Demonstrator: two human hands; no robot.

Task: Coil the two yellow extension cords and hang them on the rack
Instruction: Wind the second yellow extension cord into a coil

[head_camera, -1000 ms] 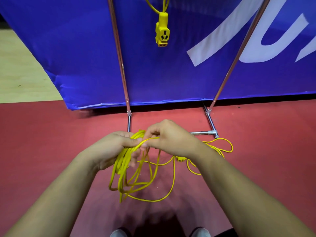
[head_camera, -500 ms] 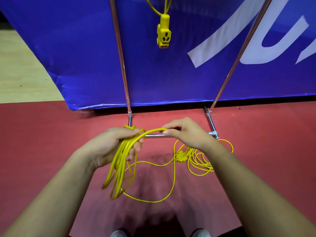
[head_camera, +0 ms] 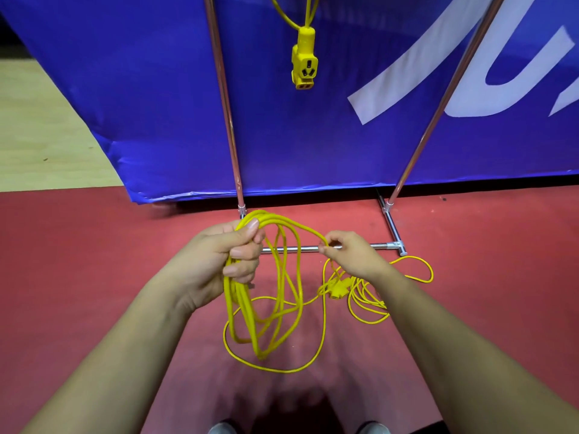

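Observation:
My left hand (head_camera: pixel 224 260) is closed around the top of a bundle of several yellow cord loops (head_camera: pixel 250 314) that hang down toward the red floor. My right hand (head_camera: pixel 351 253) pinches the same cord a short way to the right, with a span arching between the two hands. The loose rest of the cord and its yellow plug end (head_camera: pixel 340 291) lie on the floor under my right wrist. Another yellow cord hangs from above on the rack, its socket end (head_camera: pixel 304 62) dangling in front of the blue banner. The rack's chrome poles (head_camera: pixel 224 98) rise on both sides.
A blue banner (head_camera: pixel 150 89) with white lettering stands behind the rack. The rack's low crossbar (head_camera: pixel 294 249) and right foot (head_camera: pixel 396 233) rest on the red floor just beyond my hands. Pale wooden flooring (head_camera: pixel 37 136) shows at far left. My shoe tips (head_camera: pixel 222 429) show at the bottom edge.
My right hand pulled away to the right, then came back toward the left hand with another length of cord. The bundle in my left hand has more loops and hangs lower.

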